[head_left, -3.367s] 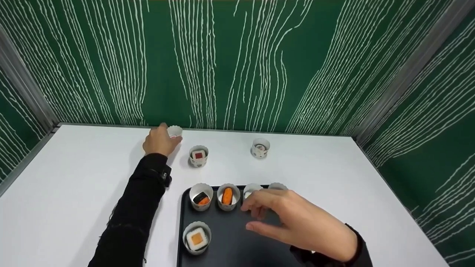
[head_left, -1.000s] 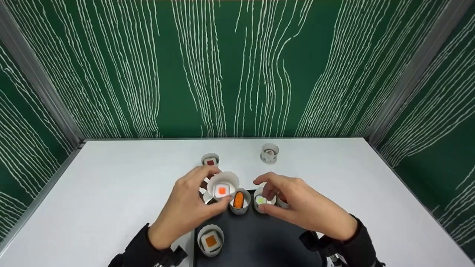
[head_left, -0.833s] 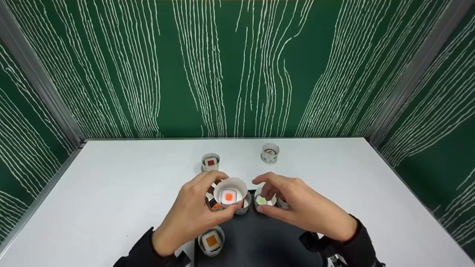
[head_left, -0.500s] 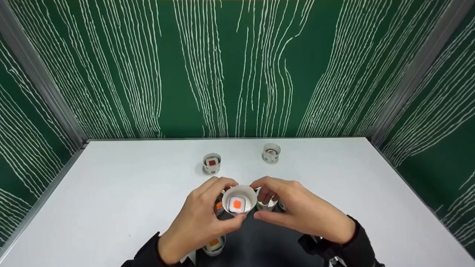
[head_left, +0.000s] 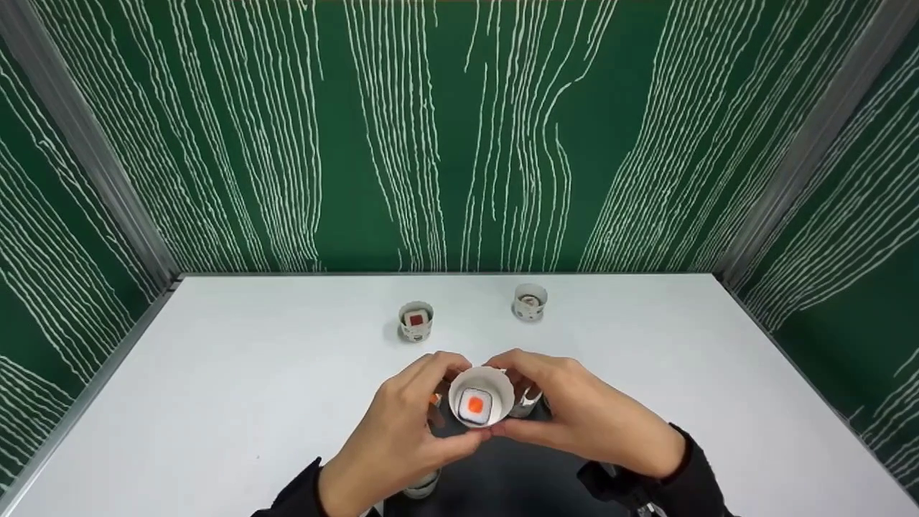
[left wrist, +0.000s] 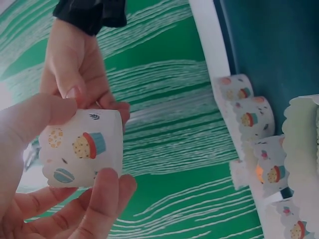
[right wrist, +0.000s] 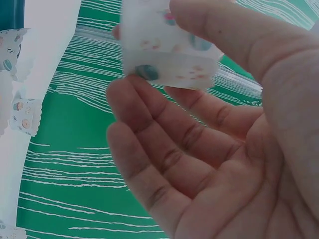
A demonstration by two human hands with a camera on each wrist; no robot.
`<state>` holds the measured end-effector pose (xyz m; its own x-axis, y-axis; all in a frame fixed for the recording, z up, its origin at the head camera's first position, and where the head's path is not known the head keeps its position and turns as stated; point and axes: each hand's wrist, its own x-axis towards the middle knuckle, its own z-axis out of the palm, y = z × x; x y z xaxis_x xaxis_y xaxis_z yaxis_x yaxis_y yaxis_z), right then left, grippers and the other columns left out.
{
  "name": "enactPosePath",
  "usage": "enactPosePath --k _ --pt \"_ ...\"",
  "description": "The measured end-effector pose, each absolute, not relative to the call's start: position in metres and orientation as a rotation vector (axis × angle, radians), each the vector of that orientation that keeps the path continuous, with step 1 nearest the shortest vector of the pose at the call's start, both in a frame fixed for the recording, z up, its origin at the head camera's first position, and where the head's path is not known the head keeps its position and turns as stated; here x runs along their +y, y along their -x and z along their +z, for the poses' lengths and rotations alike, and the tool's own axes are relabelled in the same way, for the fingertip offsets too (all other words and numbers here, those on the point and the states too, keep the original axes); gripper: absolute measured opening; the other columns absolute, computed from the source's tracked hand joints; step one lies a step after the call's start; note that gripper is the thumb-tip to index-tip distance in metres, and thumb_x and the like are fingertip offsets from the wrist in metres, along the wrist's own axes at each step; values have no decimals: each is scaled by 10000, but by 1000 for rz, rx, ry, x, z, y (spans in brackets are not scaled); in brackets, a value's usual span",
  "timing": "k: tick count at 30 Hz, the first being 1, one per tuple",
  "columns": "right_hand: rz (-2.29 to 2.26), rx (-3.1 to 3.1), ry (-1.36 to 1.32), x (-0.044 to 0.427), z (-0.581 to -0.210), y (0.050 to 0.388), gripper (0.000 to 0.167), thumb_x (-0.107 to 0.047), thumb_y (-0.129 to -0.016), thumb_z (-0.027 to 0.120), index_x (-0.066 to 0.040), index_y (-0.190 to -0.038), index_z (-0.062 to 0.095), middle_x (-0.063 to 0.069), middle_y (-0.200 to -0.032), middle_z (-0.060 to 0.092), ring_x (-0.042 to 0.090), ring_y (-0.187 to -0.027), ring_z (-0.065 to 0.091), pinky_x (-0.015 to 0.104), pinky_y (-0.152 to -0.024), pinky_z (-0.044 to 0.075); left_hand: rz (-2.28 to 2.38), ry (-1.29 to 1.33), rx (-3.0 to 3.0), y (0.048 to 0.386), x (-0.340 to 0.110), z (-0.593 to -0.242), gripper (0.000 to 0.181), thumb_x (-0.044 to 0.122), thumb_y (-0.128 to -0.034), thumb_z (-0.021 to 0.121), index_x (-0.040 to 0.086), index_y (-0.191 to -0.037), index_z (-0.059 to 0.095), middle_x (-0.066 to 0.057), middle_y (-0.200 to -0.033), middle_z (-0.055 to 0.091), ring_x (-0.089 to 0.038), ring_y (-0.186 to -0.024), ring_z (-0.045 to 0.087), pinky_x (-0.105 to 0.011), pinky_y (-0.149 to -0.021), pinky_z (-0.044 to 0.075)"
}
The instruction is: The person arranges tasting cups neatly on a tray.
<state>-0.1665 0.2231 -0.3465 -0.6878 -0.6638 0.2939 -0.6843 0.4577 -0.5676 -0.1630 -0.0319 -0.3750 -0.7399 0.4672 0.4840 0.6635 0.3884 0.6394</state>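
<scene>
Both hands hold one white paper cup [head_left: 497, 388] above the dark tray. Inside the cup lies a white sushi piece [head_left: 474, 406] with an orange centre. The left hand [head_left: 406, 424] grips the cup's left side, thumb at the near side. From the right, the right hand [head_left: 596, 413] pinches it between thumb and fingers. Cupcake prints show on the cup [left wrist: 84, 149] in the left wrist view; the left hand [left wrist: 30, 199] curls round it there. In the right wrist view the right hand's [right wrist: 199, 164] thumb and fingertips touch the cup [right wrist: 169, 55].
Below the hands is a dark tray [head_left: 517, 474], with several cups partly hidden behind the hands. Farther back on the white table [head_left: 251, 359] stand a cup [head_left: 416, 332] with a red-centred piece and another cup [head_left: 529, 309] to its right. Green, white-lined walls enclose the table.
The left hand has brought its cup from the table's back left to the middle over the tray. The right hand, open beside it before, has closed on the cup's right side.
</scene>
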Motion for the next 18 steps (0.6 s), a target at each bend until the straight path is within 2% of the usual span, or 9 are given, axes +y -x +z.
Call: enactPosePath --k 8,18 --pt "1008 -2639 -1202 227 -345 165 451 -303 -995 789 -178 -1394 620 -112 -1214 719 24 -984 697 255 -858 601 -1443 1011 -2419 161 -33 -368 456 -2 -851 799 133 -1247 616 36 -1149 664 -76 -997 714 -229 -776 632" --pt "973 -2623 -1212 224 -345 162 500 -365 -955 828 -221 -1380 606 -150 -1249 686 31 -1028 678 270 -877 593 -1449 1040 -2431 159 -34 -369 314 -19 -889 749 143 -1129 631 24 -1089 666 -96 -982 735 -203 -741 622"
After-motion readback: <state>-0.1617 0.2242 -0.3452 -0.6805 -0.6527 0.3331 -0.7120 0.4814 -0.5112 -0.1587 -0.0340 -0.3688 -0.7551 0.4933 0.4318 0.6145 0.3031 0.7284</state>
